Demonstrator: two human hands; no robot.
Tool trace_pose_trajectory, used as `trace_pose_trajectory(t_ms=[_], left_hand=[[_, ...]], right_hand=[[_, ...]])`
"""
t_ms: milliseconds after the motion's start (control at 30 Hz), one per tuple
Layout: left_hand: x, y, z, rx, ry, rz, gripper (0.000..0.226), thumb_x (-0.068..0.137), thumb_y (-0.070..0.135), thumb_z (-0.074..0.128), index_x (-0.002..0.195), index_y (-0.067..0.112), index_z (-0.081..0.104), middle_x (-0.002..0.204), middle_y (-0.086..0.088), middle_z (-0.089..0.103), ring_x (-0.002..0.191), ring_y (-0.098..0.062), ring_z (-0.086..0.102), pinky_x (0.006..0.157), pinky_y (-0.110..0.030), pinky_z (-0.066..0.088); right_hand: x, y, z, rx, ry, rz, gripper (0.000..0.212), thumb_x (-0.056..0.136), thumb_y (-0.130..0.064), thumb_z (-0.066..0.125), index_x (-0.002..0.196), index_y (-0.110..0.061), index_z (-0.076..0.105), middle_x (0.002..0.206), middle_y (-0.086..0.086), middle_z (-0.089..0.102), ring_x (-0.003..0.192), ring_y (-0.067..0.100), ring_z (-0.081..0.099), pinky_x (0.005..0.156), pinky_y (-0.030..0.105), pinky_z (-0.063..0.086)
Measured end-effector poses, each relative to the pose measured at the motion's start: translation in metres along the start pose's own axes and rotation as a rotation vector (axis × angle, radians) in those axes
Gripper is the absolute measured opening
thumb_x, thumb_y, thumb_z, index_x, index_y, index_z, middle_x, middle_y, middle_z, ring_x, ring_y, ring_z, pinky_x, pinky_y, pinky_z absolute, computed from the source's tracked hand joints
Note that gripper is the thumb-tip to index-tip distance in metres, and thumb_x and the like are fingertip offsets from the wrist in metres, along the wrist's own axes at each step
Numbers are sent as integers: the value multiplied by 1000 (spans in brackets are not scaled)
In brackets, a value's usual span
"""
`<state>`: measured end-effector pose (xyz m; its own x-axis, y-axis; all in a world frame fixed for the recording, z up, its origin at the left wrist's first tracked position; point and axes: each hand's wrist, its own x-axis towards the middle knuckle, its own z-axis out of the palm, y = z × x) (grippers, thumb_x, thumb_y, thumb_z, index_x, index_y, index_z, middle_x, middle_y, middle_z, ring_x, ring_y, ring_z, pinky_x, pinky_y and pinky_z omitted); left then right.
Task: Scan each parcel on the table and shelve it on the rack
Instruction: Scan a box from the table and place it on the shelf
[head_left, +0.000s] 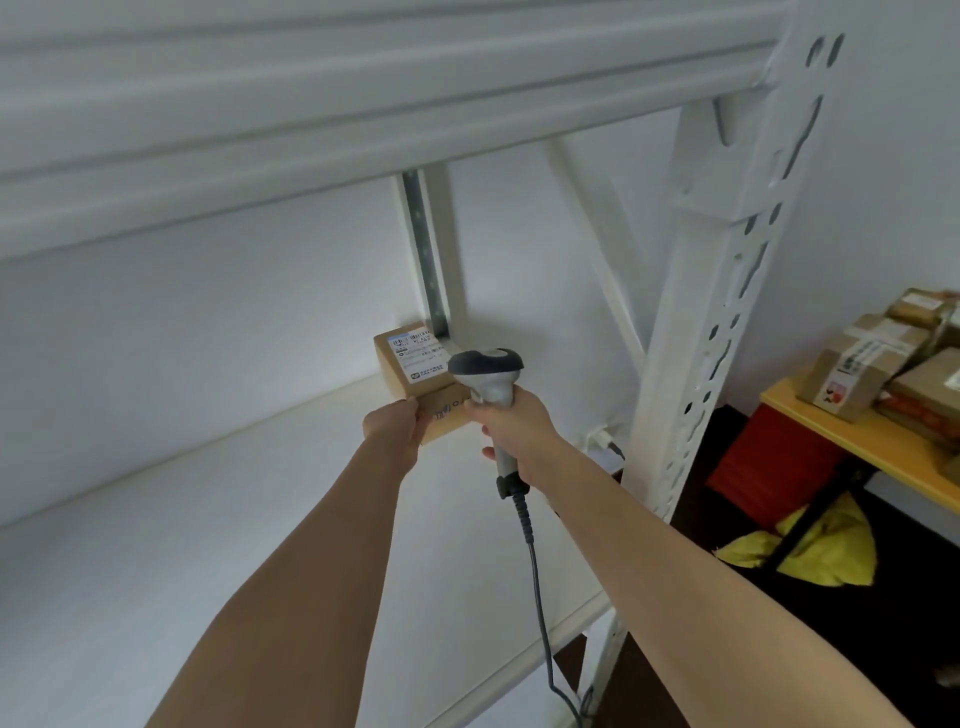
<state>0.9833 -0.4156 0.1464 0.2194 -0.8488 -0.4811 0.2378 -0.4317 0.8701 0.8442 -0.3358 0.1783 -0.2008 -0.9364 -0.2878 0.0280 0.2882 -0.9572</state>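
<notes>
A small brown cardboard parcel (410, 364) with a white shipping label on top sits at the back right of the white rack shelf (208, 519). My left hand (394, 423) grips its near left corner. My right hand (511, 423) is closed around the handle of a grey barcode scanner (488, 371), whose head sits just right of the parcel; its fingers touch the parcel's near face. The scanner's dark cable (540, 597) hangs down past the shelf edge.
The rack's white upper beam (311, 104) runs overhead and its perforated upright (727, 312) stands at right. Beyond it a yellow table (878, 447) holds several taped parcels (857, 374). A red box (769, 467) and yellow bag (826, 551) lie beneath.
</notes>
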Motion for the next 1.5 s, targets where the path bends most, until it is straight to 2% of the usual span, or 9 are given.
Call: trace_pose_trajectory(t_ms=[167,333,500,633,833,1033,1167,1367,1500], left_hand=[[-3,3,-7,71,-234,-50,39,94,-3,46,130,12,52,127,-8,54,120,-21,48,109,-47,37],[-12,2,-13,123,-293,-71,37,96,3,49,131,15,52,119,-7,52,122,-29,48,96,-45,45],[-16,-15,-23,91,-182,-142,39,90,-16,36,115,4,61,112,-12,62,98,-32,62,77,-37,55],[-30,-31,-29,103,-159,-178,44,83,-21,32,98,2,66,108,-14,65,93,-29,63,81,-36,57],[-81,-52,-50,259,-482,-210,42,83,-18,38,72,2,73,114,-16,69,101,-29,62,77,-35,57],[-153,-65,-59,397,-524,-231,16,54,-9,52,51,6,56,73,-12,51,72,-23,59,68,-33,54],[-194,-85,-33,551,-589,-232,48,82,-20,34,51,6,60,71,-10,57,78,-25,67,71,-35,57],[-269,-126,65,756,-798,-267,50,84,-25,32,58,2,66,95,-18,70,99,-33,70,82,-40,58],[-283,-138,111,792,-870,-259,53,85,-26,31,58,1,68,79,-17,69,93,-33,72,85,-43,58]], right_hand=[[0,1,2,-2,-15,-26,11,93,-18,65,101,-17,58,87,3,58,74,13,53,76,34,56],[-6,0,6,3,-24,-40,11,92,-17,65,101,-17,58,92,5,60,82,17,56,80,35,57],[-20,3,4,-9,-17,-48,9,91,-15,65,96,-20,59,91,5,64,83,18,62,70,27,56],[-38,7,-4,-32,-25,-72,12,90,-12,64,91,-22,56,84,1,64,73,15,63,62,22,52],[-80,14,-29,-214,-153,-116,14,87,-15,69,99,-13,62,97,12,74,78,21,68,67,28,50],[-148,21,-101,-355,-440,-157,21,86,-22,74,104,-22,62,94,-4,76,69,4,71,61,17,51],[-195,27,-171,-443,-573,-171,17,89,-18,72,103,-20,63,93,-5,76,70,8,67,63,20,54],[-238,40,-282,-342,-449,-181,23,90,-13,71,111,-13,62,102,10,76,62,13,61,63,23,53],[-245,43,-326,-312,-290,-162,21,90,-16,70,109,-18,62,97,5,77,62,10,61,61,22,51]])
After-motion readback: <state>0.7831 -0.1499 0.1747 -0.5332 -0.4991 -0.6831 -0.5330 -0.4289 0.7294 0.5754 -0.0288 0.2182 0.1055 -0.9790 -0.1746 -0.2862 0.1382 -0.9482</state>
